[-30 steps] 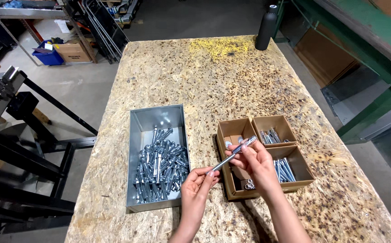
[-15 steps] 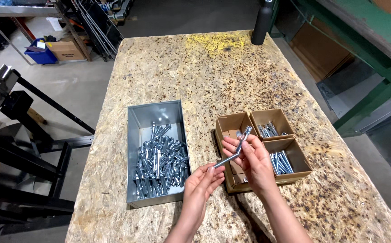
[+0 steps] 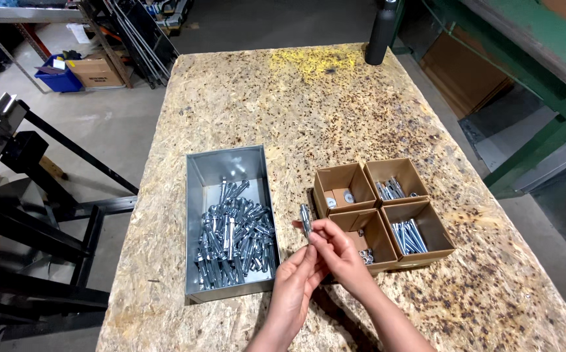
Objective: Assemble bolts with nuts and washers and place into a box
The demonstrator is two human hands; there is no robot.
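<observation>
The table carries one grey tray near its left edge, heaped with too many bolts to count; four boxes sit in a block toward the right edge; one dark bottle stands at the far edge; right hand and left hand meet between tray and boxes, fingertips of both pinching one bolt. The grip looks light, so it may slip and roll off the near edge.

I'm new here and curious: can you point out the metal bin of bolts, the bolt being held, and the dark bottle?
metal bin (image 3: 227,171): head view, bare floor at its far end.
bolt (image 3: 305,220): head view, its upper shaft.
dark bottle (image 3: 381,36): head view, its body.
</observation>
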